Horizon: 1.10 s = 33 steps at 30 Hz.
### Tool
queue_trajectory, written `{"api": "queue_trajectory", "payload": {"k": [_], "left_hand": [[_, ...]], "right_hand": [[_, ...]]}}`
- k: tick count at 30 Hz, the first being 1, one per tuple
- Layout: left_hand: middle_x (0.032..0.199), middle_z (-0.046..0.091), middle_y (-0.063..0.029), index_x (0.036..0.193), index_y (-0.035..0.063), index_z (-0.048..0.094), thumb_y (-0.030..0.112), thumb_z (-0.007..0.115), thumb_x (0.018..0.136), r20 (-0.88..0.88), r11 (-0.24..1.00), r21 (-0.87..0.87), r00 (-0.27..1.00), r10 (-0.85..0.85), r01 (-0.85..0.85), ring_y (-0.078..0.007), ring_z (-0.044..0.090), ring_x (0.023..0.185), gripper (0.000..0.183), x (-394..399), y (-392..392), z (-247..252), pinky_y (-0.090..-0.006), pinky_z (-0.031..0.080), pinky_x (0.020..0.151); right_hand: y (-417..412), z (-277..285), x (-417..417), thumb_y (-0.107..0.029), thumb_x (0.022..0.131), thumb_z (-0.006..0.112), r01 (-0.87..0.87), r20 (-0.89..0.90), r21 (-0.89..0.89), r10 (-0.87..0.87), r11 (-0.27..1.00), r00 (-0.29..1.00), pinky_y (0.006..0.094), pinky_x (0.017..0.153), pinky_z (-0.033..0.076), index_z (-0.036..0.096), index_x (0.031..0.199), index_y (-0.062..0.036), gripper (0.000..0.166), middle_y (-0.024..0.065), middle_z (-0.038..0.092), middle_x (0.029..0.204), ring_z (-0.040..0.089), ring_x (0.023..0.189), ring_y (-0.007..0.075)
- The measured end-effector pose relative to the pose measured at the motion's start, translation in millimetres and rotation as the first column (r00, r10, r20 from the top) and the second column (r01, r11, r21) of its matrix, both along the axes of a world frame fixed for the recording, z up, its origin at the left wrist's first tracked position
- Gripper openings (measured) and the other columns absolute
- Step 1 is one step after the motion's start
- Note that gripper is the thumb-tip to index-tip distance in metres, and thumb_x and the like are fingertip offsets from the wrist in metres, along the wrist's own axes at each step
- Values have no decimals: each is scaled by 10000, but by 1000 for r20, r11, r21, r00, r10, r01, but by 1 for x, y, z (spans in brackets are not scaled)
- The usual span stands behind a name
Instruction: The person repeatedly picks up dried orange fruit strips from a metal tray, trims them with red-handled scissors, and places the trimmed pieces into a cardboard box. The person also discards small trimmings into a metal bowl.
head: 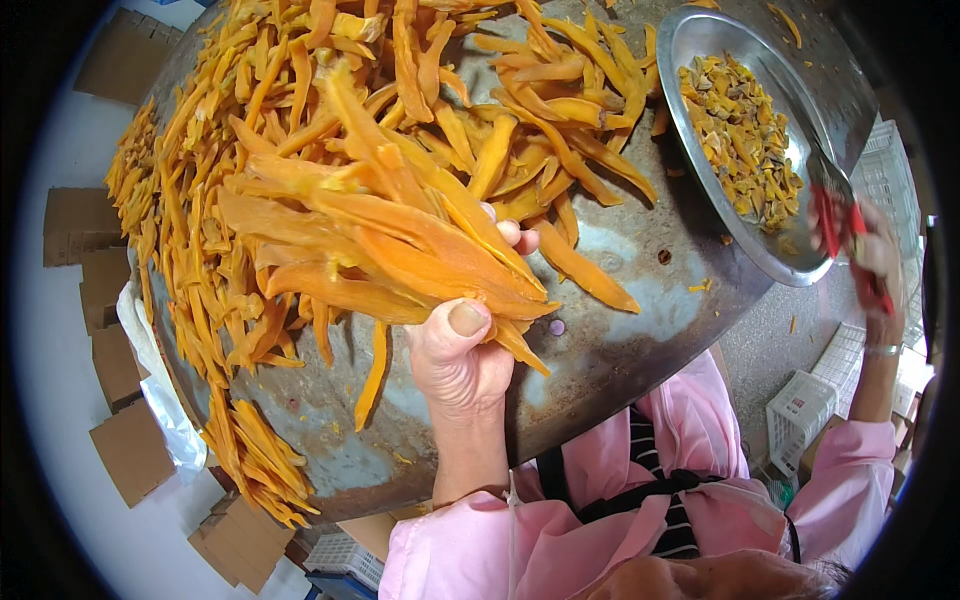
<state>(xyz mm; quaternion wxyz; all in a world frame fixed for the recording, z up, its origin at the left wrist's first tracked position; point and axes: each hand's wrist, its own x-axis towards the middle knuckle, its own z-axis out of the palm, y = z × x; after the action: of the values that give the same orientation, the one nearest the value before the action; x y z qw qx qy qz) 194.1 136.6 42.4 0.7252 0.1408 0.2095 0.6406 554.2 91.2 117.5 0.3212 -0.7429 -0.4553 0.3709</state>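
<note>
My left hand grips a fanned bundle of dried orange strips, which look like sweet potato, thumb across their near ends. The bundle is held above the metal table. At the right, my right hand is closed around red-handled scissors, blurred, by the near rim of an oval steel bowl. The scissor blades point away over the bowl's right side; whether they are parted I cannot tell. Small cut orange and brown pieces lie in the bowl.
A large heap of strips covers the table's left and far parts. A neater bunch lies at the near left corner. Flattened cardboard and a plastic bag are at the left. White plastic crates stand on the floor at right.
</note>
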Motion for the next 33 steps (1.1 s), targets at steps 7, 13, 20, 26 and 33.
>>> {"api": "queue_trajectory", "payload": {"k": [7,13,20,26,33], "left_hand": [[1158,567,-165,1303,-17,413,100,736,725,-208,996,-84,976,-59,42,-304,583,1062,673,-9,-8,-10,-470,513,898],[1030,615,-149,1206,-45,474,11,747,626,-446,985,-174,890,-99,22,-256,645,898,643,-19,-15,-2,-376,555,779],[1021,635,-90,1102,-57,560,-9,810,616,-676,994,-71,728,-109,83,-156,618,884,549,-22,-21,3,-281,507,800],[1021,639,-82,1092,-53,559,5,802,625,-771,992,-37,628,-104,120,-154,617,882,530,-24,-25,6,-280,492,818],[1001,649,-83,1087,-43,540,54,823,620,-884,993,-52,458,-96,109,-158,622,874,555,-24,-28,-1,-284,496,806]], "right_hand": [[-29,-12,-75,-191,625,770,-369,-850,-67,141,927,507,273,563,448,464,1224,103,734,111,577,806,545,639,155],[-20,-17,-83,-208,590,837,-802,-356,7,751,598,557,295,718,444,476,1260,57,806,79,572,868,552,781,165],[2,-10,-85,-215,595,825,-935,-310,-17,887,355,342,321,665,472,551,1231,28,734,109,604,856,597,756,228],[15,-19,-80,-261,652,781,-963,-184,229,978,143,102,344,632,481,590,1184,38,640,109,609,837,598,730,259],[16,0,-89,-363,599,802,-913,-68,50,914,404,400,329,685,474,569,1209,39,767,122,631,952,605,796,232]]}}
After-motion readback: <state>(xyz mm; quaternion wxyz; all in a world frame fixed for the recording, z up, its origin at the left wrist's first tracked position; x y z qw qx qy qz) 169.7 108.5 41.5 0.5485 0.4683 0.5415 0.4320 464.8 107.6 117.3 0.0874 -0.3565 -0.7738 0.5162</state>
